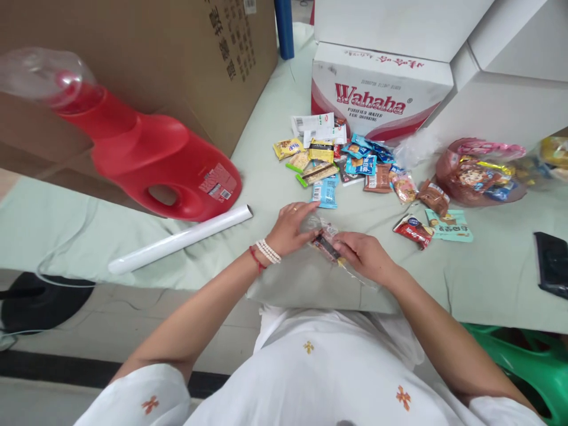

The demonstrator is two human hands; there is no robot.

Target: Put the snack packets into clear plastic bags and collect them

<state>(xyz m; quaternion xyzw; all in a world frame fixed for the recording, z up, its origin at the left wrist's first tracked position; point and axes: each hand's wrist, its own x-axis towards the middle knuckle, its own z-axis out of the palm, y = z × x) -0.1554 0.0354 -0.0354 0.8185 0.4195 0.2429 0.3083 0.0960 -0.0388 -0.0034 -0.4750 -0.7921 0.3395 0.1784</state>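
Observation:
Near the table's front edge, a clear plastic bag point(357, 276) lies between my hands with a small dark-labelled snack packet point(327, 246) in or under its film; I cannot tell which. My left hand point(291, 229) grips the bag's left side between thumb and fingers, its fingertips close to a light-blue packet point(325, 193). Closed in a pinch, my right hand point(364, 254) holds the right end of the snack packet. Beyond them is a pile of mixed wrapped snacks point(322, 171). A red snack packet point(413, 231) and a mint-green packet point(449, 225) lie to the right.
A large red jug point(164, 157) and a white roll point(181, 239) are at the left, before a big cardboard box point(177, 59). Behind the snacks stands a Wahaha carton point(377, 94). A filled snack bag point(477, 177), a black phone point(552, 260) and a green stool point(523, 367) are at right.

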